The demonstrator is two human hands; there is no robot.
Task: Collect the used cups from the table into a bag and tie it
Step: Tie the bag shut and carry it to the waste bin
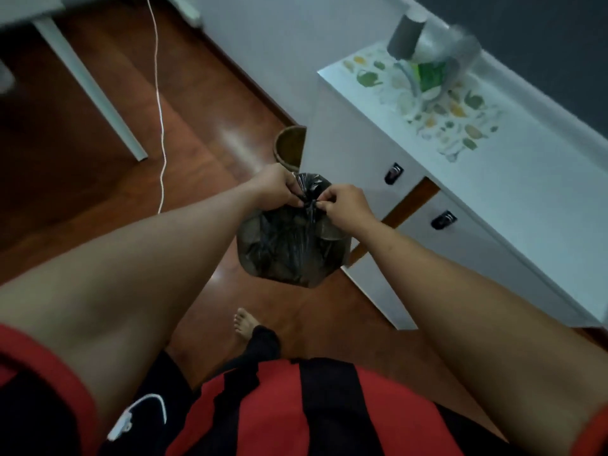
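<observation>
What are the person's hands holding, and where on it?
Both the left hand and right hand pinch the gathered neck of a full black plastic bag, at its knot; the bag hangs below their grip, above the floor.

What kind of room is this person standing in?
Probably a room in a home. The floor is polished wood, a white cabinet with drawer handles stands on it, and a small basket sits beside the cabinet. The person is barefoot, tying a black bag.

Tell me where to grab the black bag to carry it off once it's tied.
Grip the black bag at its gathered neck just under the knot, coming from above. The left hand and right hand pinch it there; the bulging body hangs below.
</observation>
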